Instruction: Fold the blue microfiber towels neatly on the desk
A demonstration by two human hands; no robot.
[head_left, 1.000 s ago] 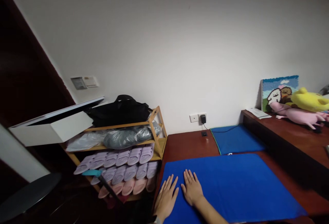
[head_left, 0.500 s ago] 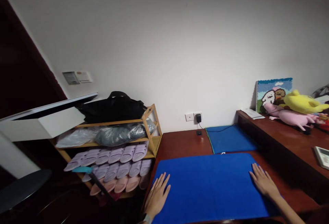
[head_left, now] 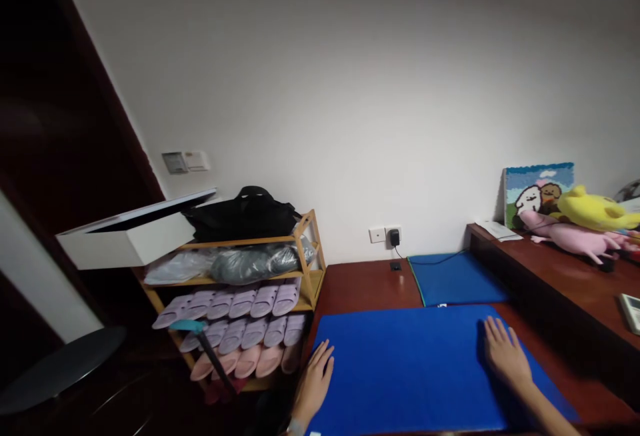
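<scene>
A blue mat (head_left: 405, 369) lies flat on the reddish-brown table (head_left: 357, 286). At the mat's left edge is my left hand (head_left: 315, 379), palm down, fingers a little apart, holding nothing. My right hand (head_left: 506, 353) is over the right part of the mat, fingers extended, and it holds nothing; a shadow shows beside it. Behind the mat, a second, darker blue mat (head_left: 457, 279) with a green edge lies near the wall.
Left stands a wooden rack (head_left: 305, 263) with slippers (head_left: 245, 299), a black bag (head_left: 245, 216) and a white box (head_left: 130, 243). A plugged-in adapter (head_left: 395, 237) trails a cable. On the raised right shelf (head_left: 555, 256) are plush toys (head_left: 590, 209) and a picture (head_left: 540, 189).
The view has shifted left, so the rack and box appear farther right. My right hand has moved inward from the mat's right edge. The mat's right front corner now reaches farther right.
</scene>
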